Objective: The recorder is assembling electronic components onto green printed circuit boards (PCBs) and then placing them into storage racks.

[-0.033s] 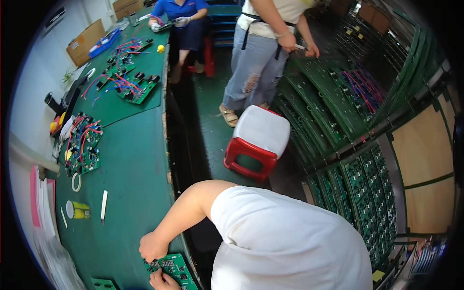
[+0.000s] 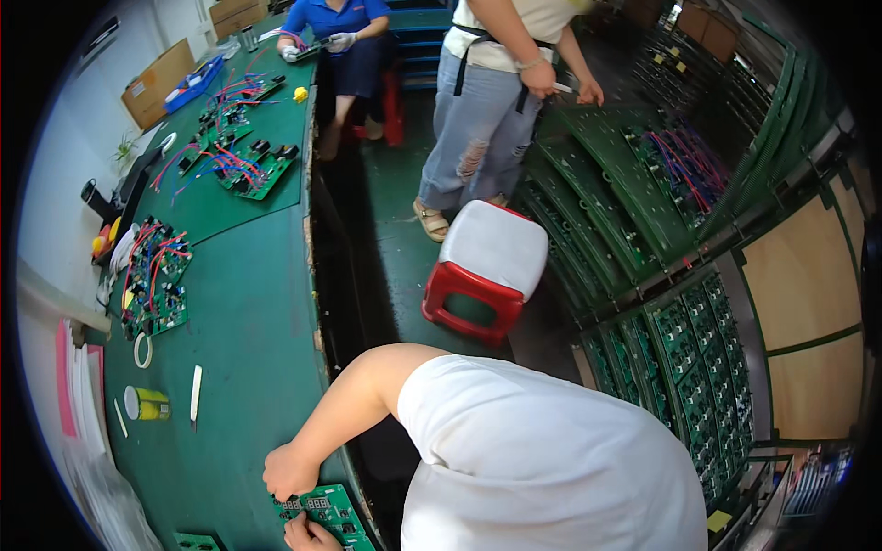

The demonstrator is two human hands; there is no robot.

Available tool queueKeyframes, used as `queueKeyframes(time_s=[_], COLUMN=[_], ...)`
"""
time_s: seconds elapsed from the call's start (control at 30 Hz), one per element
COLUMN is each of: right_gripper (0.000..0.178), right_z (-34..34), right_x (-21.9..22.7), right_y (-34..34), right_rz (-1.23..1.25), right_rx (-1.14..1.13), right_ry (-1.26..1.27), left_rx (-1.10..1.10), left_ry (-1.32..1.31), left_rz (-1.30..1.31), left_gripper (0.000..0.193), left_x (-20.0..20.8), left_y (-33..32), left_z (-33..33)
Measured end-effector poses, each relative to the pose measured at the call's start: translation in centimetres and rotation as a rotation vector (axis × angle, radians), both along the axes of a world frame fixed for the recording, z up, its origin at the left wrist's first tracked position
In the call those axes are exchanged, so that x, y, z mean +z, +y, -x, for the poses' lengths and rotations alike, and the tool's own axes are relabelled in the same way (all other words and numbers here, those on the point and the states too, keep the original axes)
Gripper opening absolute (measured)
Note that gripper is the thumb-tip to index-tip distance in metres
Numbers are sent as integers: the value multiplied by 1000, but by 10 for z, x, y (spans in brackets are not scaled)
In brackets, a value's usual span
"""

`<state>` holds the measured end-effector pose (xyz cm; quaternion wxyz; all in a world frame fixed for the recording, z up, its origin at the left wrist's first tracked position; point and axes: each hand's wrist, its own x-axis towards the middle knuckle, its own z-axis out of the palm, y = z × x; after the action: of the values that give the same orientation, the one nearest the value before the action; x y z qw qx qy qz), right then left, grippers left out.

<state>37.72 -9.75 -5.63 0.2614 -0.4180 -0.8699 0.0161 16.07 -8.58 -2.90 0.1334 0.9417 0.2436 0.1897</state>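
Observation:
A green circuit board [image 2: 344,522] with digit displays lies at the near edge of the green workbench [image 2: 243,367]. Curled over the board's far left corner is my right hand [image 2: 290,470], its fingers closed; whatever they grip is hidden beneath them. Closer to the lower edge, my left hand [image 2: 312,535] rests on the board's face below the displays, thumb and fingers drawn together. A small part between them cannot be made out. Another green board [image 2: 196,542] shows partly at the bottom, left of my hands.
On the bench are a white-handled cutter [image 2: 196,395], a yellow tin [image 2: 147,403], a tape roll [image 2: 142,351] and wired boards [image 2: 158,275]. A red stool [image 2: 473,303] with a white top stands right of the bench. Two people work beyond, near board racks [image 2: 588,202].
The whole scene sits very slightly further left in the picture. Both my hands remain at the same circuit board, with no clear change of grip.

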Motion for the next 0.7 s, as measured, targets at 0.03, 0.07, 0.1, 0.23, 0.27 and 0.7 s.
queueKeyframes(time_s=[0.03,0.07,0.1,0.23,0.27,0.7], right_gripper=[13,13,12,13,15,17], right_z=[-1,-3,-3,-1,-2,7], right_x=[-2,-3,-4,-2,-1,10], right_y=[-3,-5,-8,-10,-9,-12], right_rz=[30,58,44,8,50,67], right_rx=[-33,-59,-65,-64,-62,-105], right_ry=[21,42,53,45,-1,-134], left_rx=[-21,-35,-38,-76,-94,-88], left_ry=[3,4,7,22,-2,38], left_rz=[-42,-86,-87,-25,-32,-72], left_gripper=[16,17,17,20,20,25], left_x=[12,26,26,25,24,18], left_y=[-7,-14,-14,-14,-14,-7], left_z=[-11,-20,-21,-19,-20,-7])
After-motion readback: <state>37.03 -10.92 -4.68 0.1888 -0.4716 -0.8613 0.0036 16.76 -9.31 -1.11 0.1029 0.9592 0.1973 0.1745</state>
